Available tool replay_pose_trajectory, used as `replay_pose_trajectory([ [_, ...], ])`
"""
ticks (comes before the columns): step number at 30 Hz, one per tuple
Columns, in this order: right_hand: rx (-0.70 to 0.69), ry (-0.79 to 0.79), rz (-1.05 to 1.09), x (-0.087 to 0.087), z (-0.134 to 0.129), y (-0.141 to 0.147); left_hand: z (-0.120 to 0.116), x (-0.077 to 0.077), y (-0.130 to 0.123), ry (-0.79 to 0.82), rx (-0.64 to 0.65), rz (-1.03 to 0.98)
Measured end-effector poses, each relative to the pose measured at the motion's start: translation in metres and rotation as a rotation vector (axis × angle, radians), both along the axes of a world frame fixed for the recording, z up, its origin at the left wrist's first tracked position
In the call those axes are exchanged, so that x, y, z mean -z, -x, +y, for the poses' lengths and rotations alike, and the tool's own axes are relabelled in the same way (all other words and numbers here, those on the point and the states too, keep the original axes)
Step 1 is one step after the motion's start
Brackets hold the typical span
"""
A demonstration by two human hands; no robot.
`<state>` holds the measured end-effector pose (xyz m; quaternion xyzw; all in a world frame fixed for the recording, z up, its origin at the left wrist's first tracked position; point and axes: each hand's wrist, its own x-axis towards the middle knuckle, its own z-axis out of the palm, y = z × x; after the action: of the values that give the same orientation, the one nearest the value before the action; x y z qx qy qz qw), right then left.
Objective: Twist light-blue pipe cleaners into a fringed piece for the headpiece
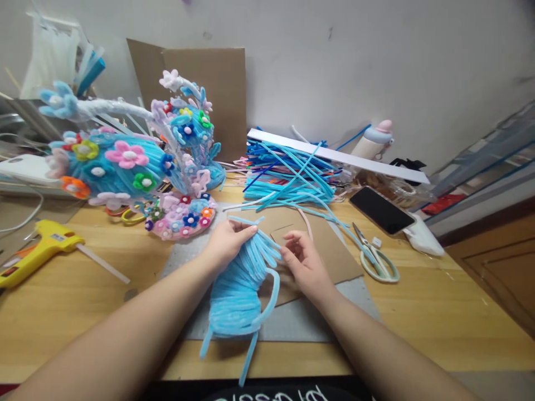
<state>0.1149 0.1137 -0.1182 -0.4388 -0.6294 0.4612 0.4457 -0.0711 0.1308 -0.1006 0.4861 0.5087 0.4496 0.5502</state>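
A light-blue bundle of wound pipe cleaners hangs over the grey mat, with loose strands sticking out at its bottom and right side. My left hand is closed on its upper end, thumb on top. At the bundle's upper right, my right hand has its fingers curled, with thumb and forefinger at the tip of a light-blue strand. Under both lies a piece of brown cardboard.
Flower-covered pipe-cleaner lamps stand at the left, beside a yellow glue gun. Blue pipe cleaners are piled at the back. Scissors, a phone and a bottle are on the right.
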Motion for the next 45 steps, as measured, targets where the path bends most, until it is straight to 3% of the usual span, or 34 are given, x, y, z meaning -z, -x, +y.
replay_pose_trajectory([
  [3,-0.123,0.210,0.041,-0.001,0.004,0.001,0.000,0.000,-0.001,-0.026,-0.011,0.031],
  [5,-0.118,0.274,0.079,-0.003,0.005,0.001,0.000,-0.002,-0.003,-0.045,-0.026,0.080],
  [10,-0.057,0.145,0.024,-0.009,0.003,0.001,-0.002,-0.004,-0.008,-0.095,-0.144,0.181],
  [15,-0.086,0.140,-0.054,-0.008,-0.003,0.002,0.002,0.003,-0.002,-0.093,-0.209,0.070],
  [22,0.062,0.033,0.050,-0.007,0.001,0.000,0.004,0.002,0.000,-0.113,-0.124,0.023],
  [27,-0.072,0.176,0.049,-0.005,0.006,-0.001,0.002,0.000,-0.003,-0.106,-0.095,0.030],
  [35,-0.136,0.297,0.076,-0.007,0.004,0.001,0.001,0.000,-0.004,-0.091,-0.095,0.064],
  [41,-0.053,0.142,-0.074,-0.013,0.001,-0.001,0.000,0.001,-0.007,-0.114,-0.134,0.185],
  [45,-0.044,0.115,-0.118,-0.013,-0.003,0.002,-0.001,0.004,-0.009,-0.105,-0.146,0.127],
])
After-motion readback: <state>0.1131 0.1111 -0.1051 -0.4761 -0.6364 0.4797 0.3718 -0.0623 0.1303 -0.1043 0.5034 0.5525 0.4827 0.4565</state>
